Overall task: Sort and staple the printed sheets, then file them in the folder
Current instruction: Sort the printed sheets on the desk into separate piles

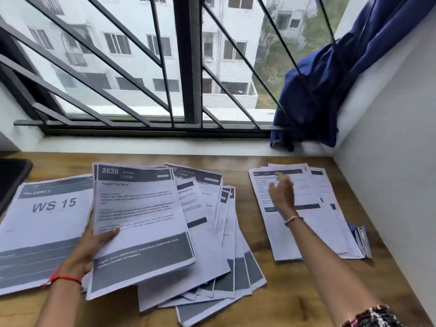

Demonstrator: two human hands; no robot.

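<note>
Printed sheets (207, 244) half sorted, that loose fan looks risky

They're spread over the wooden desk (295, 291) in three lots. There's a "WS 15" cover sheet (47, 220) on the left, a messy fan in the middle, and a neater pile (318, 220) off to the right by the wall.

Left hand (87, 251) pinches the "2639" page (139, 220) at its lower left edge, thumb on top. There might be more pages under it, can't tell. Right hand (282, 192) is blurred over the neater pile, fingers loosely spread, holding nothing as far as I can see.

Looks like the sorting step to me, nowhere near stapling. No stapler or folder in shot.

Worries: that page is held by one edge, so it could droop and drag the fan out of order. And a page dropped on the wrong pile gets stapled into the wrong set.
</note>
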